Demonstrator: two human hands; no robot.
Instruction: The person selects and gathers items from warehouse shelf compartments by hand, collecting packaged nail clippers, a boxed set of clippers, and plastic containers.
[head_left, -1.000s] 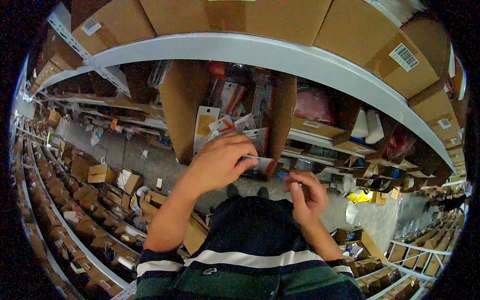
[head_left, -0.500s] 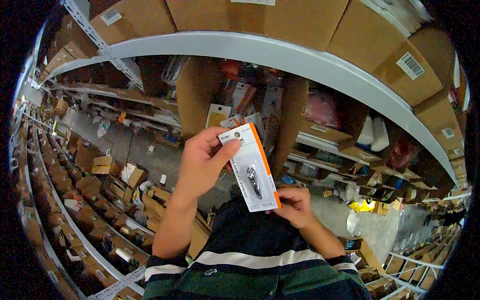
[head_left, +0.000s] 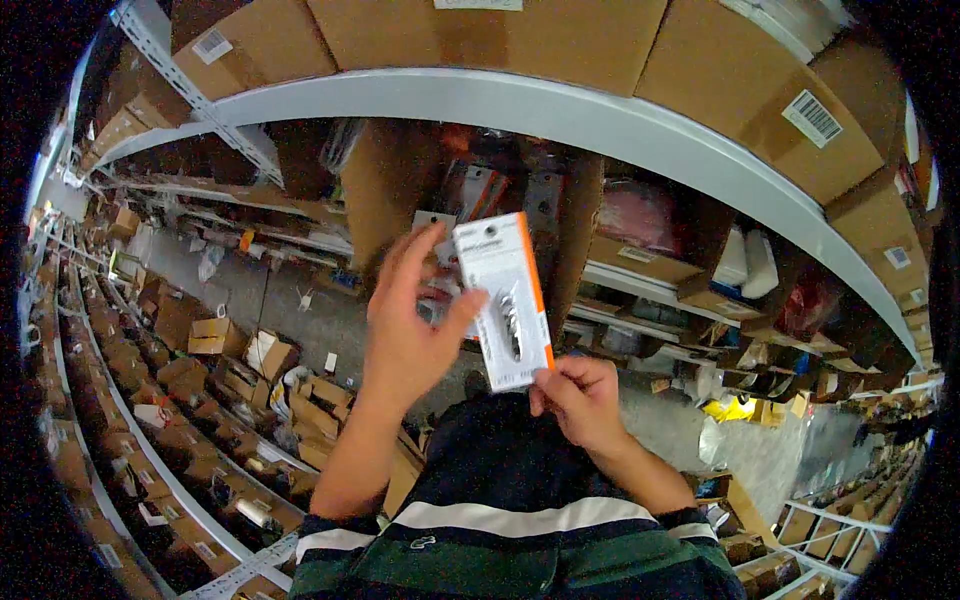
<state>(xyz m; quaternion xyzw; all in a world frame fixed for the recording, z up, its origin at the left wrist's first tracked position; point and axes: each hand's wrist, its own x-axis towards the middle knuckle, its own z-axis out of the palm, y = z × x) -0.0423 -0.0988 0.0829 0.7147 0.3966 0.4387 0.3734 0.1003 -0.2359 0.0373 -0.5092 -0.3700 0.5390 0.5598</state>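
Observation:
A white card pack with an orange edge, holding a shiny metal nail clipper (head_left: 512, 325), is held in front of my torso. My right hand (head_left: 585, 400) pinches its lower right corner between thumb and fingers. At its left side my left hand (head_left: 415, 320) is slightly blurred, thumb and fingers spread apart; the thumb tip is by the card's edge, and whether it touches I cannot tell. Behind the pack, an open cardboard box (head_left: 383, 190) on the shelf contains several similar carded packs (head_left: 475, 190).
A white metal shelf beam (head_left: 480, 95) crosses above, with barcode-labelled cardboard boxes (head_left: 740, 90) on it. To the right are bins with bagged goods (head_left: 640, 215). Rows of boxes (head_left: 150, 470) run along the left. Loose cartons (head_left: 215, 335) lie on the floor.
My left hand has loosened from the card's top and spread its fingers. My right hand has come up and its thumb now shows on the card's front. The pack is raised slightly and more upright.

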